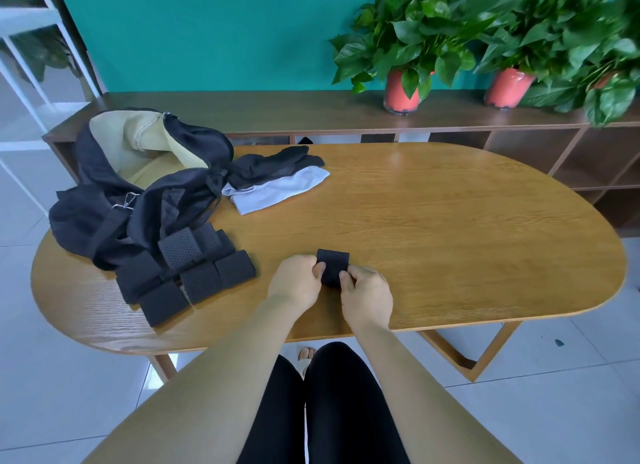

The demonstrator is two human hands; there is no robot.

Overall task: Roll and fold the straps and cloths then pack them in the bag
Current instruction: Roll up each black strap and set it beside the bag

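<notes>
Head view: both hands (330, 283) pinch a rolled black strap (333, 264) between them on the table (450, 228).

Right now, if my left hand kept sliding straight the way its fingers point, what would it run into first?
The left hand points right, into the black strap it already grips; just beyond sits the right hand. So it would likely meet the strap, then that hand.

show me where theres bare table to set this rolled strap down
Free: the whole right half of the table, and the middle strip between the folded cloths and the hands. Crowded: the left end, with the open bag and the pile of rolled straps.
</notes>
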